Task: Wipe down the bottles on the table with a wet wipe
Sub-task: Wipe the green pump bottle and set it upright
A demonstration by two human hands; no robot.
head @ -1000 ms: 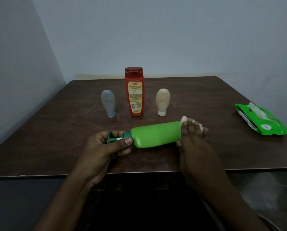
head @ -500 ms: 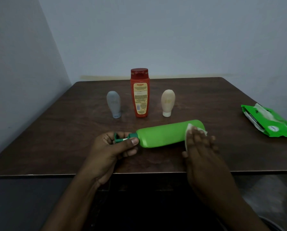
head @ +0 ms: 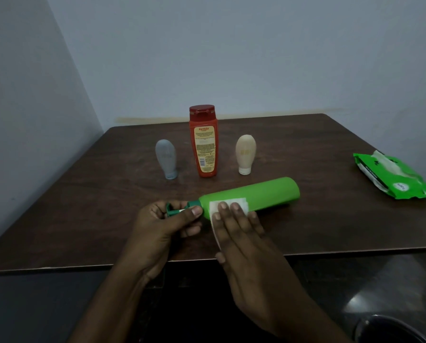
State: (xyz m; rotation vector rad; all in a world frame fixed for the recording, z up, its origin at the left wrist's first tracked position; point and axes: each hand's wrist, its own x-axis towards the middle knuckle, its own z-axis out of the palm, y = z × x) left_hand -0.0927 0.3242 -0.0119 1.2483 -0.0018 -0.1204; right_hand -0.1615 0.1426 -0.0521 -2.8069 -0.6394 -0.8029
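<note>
I saw the green pump bottle (head: pixel 251 196) lying on its side near the bench (head: pixel 306 226) front edge. My left hand (head: pixel 162 224) gripped its pump neck; my right hand (head: pixel 241 233), fingers (head: pixel 234 211) straight, pressed the wet wipe (head: pixel 228 203) against its near side.

A green bottle (head: pixel 261 194) lies on its side under a white wet wipe (head: pixel 228 203), before upright grey (head: pixel 166 159), red (head: pixel 203 142) and cream (head: pixel 245 151) bottles.

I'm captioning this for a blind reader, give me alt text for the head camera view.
A left hand grips a lying green bottle by its cap while the right hand presses a white wipe on it. Three bottles stand behind; a wipes pack lies right.
</note>
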